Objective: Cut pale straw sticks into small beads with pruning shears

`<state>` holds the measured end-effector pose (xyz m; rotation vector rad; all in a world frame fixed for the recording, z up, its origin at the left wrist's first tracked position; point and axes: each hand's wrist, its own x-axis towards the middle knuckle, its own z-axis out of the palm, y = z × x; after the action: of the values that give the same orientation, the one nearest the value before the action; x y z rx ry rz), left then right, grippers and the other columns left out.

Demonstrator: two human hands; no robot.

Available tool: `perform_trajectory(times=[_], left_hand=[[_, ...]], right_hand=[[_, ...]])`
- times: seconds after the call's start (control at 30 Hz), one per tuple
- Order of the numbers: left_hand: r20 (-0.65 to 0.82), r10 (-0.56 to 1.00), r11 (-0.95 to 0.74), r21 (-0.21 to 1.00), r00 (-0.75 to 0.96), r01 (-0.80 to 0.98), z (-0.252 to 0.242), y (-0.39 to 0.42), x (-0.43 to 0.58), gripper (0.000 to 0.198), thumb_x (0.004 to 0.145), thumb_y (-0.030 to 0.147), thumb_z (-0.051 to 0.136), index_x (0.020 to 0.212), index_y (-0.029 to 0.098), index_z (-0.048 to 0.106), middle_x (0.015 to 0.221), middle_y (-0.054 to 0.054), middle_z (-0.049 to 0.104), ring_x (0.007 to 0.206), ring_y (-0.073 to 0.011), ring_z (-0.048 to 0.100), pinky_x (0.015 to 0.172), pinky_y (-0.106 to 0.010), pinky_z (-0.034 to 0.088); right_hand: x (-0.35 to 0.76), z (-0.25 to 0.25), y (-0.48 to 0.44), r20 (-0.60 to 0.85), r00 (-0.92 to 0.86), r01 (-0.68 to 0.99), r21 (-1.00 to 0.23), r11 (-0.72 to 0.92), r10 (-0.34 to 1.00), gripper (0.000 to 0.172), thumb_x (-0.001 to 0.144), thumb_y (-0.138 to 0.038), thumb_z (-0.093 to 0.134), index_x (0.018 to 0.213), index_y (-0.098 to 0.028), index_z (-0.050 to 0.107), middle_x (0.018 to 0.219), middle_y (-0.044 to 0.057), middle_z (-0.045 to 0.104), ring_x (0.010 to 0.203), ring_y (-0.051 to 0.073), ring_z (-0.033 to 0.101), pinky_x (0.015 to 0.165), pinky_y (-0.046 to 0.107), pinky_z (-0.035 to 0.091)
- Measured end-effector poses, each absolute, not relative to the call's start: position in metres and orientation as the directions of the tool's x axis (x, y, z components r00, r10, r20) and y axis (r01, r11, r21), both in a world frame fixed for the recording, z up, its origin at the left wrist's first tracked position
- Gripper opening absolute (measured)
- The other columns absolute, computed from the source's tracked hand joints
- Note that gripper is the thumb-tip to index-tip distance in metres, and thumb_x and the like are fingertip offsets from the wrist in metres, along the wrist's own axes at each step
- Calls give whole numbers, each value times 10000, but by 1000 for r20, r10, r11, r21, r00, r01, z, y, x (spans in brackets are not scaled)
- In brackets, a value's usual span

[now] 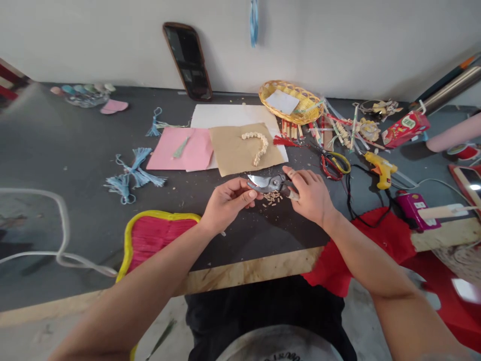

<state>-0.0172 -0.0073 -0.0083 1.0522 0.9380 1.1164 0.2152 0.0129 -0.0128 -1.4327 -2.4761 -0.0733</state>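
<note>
My right hand (310, 193) is closed round the handles of pruning shears (267, 183), their blades pointing left. At the blade end, my left hand (233, 203) is closed, fingertips pinched together beside the lower jaw. What it pinches, if anything, is too small to make out. Below the shears lies a scatter of small tan cut pieces (273, 198) on the dark tabletop. Just beyond, a curved strand of cream-coloured bits (263, 145) rests on a brown paper sheet (230, 150).
Blue tassels (137, 168) and a pink sheet (158, 155) lie to the left. A phone (189, 60) leans on the wall. Right of centre are a wicker basket (272, 86), scissors (334, 165), a yellow glue gun (384, 170) and a red juice box (406, 129). Red cloth (379, 240) hangs over the front edge.
</note>
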Motion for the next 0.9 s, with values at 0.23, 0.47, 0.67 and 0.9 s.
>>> perform_trajectory(times=[0.23,0.47,0.67,0.9], left_hand=[[-65,972,108,978,225,-181,-6,-6,-20,270,761,358,743,694,138,602,669,-46,710,456,-56,450,438,-192,345],[-115,935,205,947,335,-248,-10,-4,-23,255,788,358,721,741,118,652,645,-57,703,427,-46,421,416,-190,291],[-107,925,214,939,365,-268,-8,-4,-25,242,789,339,723,745,109,660,622,-60,693,417,-38,395,413,-190,255],[-127,925,247,917,359,-312,-6,-7,-23,261,755,352,748,723,114,647,600,-60,681,408,-40,371,407,-193,220]], right_hand=[[211,-12,9,154,-485,859,-98,502,861,590,883,-186,460,1455,-168,313,1162,121,588,1049,282,497,810,400,403],[213,-10,11,120,-509,847,-107,521,852,622,871,-192,491,1461,-164,296,1199,129,574,1073,285,483,831,402,399],[212,-10,10,107,-510,843,-134,521,853,546,908,-200,442,1444,-190,341,1138,115,605,1014,263,525,802,375,397],[211,-11,9,124,-522,825,-180,536,844,484,916,-202,422,1400,-196,400,1095,106,621,980,244,560,814,357,419]])
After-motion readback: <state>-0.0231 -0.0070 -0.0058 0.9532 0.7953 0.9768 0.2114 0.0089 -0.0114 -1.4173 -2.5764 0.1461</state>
